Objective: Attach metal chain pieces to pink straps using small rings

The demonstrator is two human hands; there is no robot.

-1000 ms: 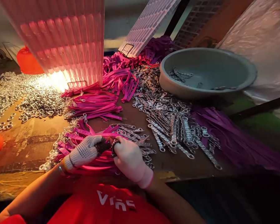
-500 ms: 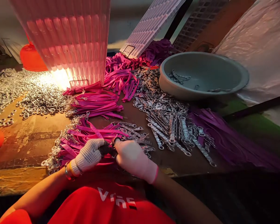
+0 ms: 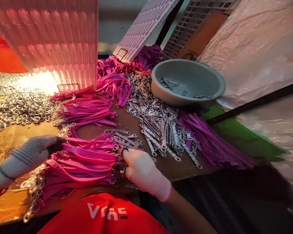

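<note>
the left hand (image 3: 26, 157), in a dotted glove at the left edge of the frame, pinches one pink strap (image 3: 88, 150) at its end, pulled out level across the pink strap pile (image 3: 78, 172) in the lower middle. the right hand (image 3: 143, 170), in a pale glove, is closed on the other end of that strap, where a metal ring seems to sit, though the fingertips there are dark and hard to read.

a risk as i judge it: the taut strap lies right on the loose pile, so a tug could drag neighbours with it, and the rings hanging at the lower left sit at the table edge (image 3: 12, 208) and might slide off. just right of the right hand lie chain clips (image 3: 161, 133), close enough to snag a cuff.

open room is scarce: bare table (image 3: 12, 138) shows at centre left, below the ring heap (image 3: 21, 105). the grey bowl (image 3: 185, 94) stands well apart at upper right.
</note>
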